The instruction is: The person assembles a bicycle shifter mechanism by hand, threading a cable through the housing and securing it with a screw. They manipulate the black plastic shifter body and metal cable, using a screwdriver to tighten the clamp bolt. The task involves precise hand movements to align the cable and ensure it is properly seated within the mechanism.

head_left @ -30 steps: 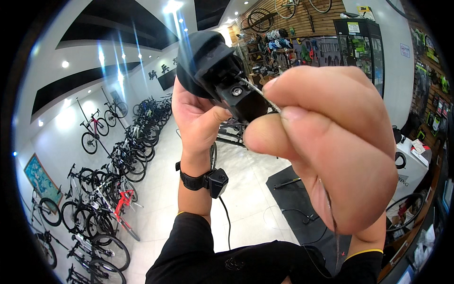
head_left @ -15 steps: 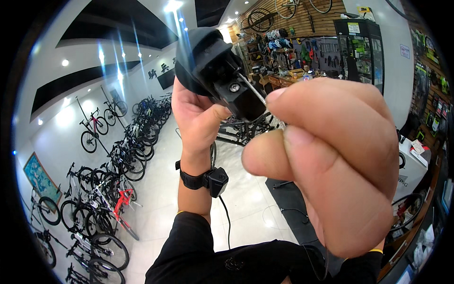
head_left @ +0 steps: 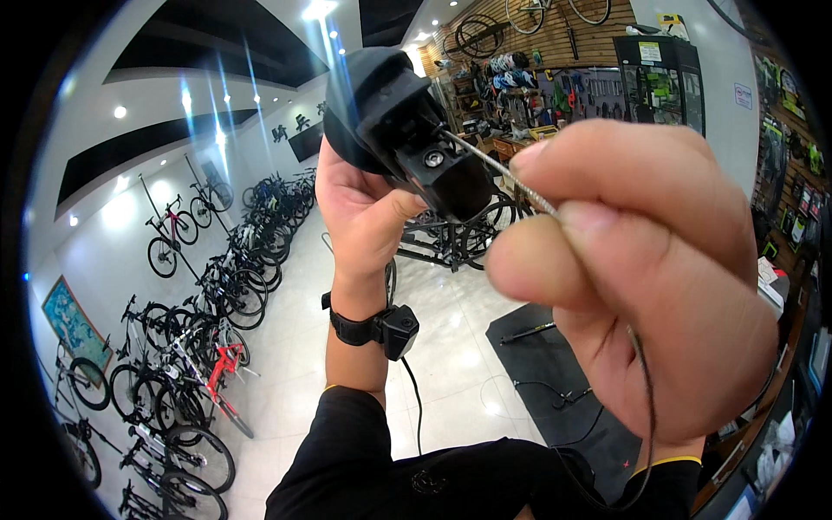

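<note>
My left hand [head_left: 360,212] is raised and wrapped round a black bicycle component [head_left: 459,186] with a rounded top and a recessed screw [head_left: 433,159] on its face. What exact kind of part it is, I cannot tell. A thin braided metal cable [head_left: 496,165] runs from an opening above the screw to my right hand [head_left: 667,251]. There the thumb and fingers pinch it, close in front of the camera. The cable's loose length hangs below that hand in a curve towards my black shirt. Most of my left fingers are hidden behind the component.
Rows of bicycles [head_left: 234,260] line the left wall. Beyond my hands is a black bike frame [head_left: 446,247]. A dark mat [head_left: 555,381] with a thin cable lies on the tiled floor. Tools [head_left: 598,91] hang at the back beside a display cabinet [head_left: 663,87]. A camera [head_left: 397,332] is strapped to my left wrist.
My right hand has moved right, away from the component, and a longer stretch of cable shows between them. The left hand and the component have hardly moved.
</note>
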{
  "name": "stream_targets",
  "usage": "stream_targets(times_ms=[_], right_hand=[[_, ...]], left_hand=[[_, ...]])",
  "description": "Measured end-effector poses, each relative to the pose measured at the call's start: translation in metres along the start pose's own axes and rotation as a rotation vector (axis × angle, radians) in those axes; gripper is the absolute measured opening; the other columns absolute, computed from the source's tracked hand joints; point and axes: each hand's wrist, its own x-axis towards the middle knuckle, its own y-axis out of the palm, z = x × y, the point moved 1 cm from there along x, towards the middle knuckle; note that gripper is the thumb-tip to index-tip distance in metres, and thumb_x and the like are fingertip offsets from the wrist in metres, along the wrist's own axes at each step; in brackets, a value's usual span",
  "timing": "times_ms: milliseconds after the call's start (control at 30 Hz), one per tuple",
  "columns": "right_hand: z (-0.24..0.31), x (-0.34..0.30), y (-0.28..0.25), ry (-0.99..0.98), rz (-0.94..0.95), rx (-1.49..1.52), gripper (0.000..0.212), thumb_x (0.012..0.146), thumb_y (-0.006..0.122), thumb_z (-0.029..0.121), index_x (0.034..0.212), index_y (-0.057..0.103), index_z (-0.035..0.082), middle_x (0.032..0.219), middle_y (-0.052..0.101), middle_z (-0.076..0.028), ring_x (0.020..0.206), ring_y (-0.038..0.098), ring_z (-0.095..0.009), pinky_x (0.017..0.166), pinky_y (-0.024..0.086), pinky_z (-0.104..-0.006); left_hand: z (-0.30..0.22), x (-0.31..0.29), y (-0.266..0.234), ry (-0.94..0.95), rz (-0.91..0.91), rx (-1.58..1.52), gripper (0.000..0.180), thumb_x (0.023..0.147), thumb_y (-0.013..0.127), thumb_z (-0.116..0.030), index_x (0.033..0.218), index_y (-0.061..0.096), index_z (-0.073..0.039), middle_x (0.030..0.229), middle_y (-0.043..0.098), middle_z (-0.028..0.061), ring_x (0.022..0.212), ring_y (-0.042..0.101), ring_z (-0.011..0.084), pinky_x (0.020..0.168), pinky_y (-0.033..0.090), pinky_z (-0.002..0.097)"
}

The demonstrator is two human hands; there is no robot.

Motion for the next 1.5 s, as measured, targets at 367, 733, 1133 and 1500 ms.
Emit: stream_targets(times_ms=[367,733,1133,1500], right_hand=[[-0.001,0.003,0.001,-0.022,0.027,-0.044,0.048,0.077,0.078,-0.001,0.116,0.049,-0.001,0.108,0.061,-0.022,0.081,0.064,-0.026,0.068,0.054,-0.0296],[0.001,-0.006,0.008,-0.039,-0.047,-0.112,0.044,0.082,0.076,0.006,0.114,0.048,-0.002,0.105,0.062,-0.024,0.08,0.064,-0.027,0.067,0.056,-0.0315],[-0.003,-0.004,0.01,0.005,-0.039,-0.021,0.048,0.077,0.077,-0.004,0.118,0.052,0.001,0.111,0.061,-0.021,0.083,0.064,-0.025,0.069,0.054,-0.0293],[-0.006,0.0,0.008,0.022,0.005,0.016,0.045,0.078,0.077,-0.004,0.115,0.052,0.0,0.109,0.062,-0.02,0.082,0.064,-0.024,0.069,0.054,-0.0287]], left_hand=[[0.001,0.0,-0.002,-0.006,0.015,-0.032,0.083,0.065,0.079,0.008,0.137,0.038,0.004,0.121,0.06,0.0155,0.104,0.065,0.0234,0.086,0.057,0.0332],[0.003,-0.003,-0.009,-0.022,-0.002,-0.024,0.082,0.064,0.078,0.01,0.136,0.038,0.005,0.121,0.06,0.0156,0.103,0.066,0.0238,0.086,0.058,0.0336],[0.003,-0.001,-0.006,0.005,0.005,-0.048,0.079,0.064,0.072,0.014,0.135,0.039,0.004,0.12,0.06,0.0145,0.102,0.065,0.022,0.087,0.056,0.033],[0.004,-0.002,-0.004,-0.018,-0.02,-0.005,0.079,0.062,0.069,0.016,0.135,0.04,0.004,0.119,0.06,0.0138,0.101,0.065,0.0218,0.087,0.056,0.0325]])
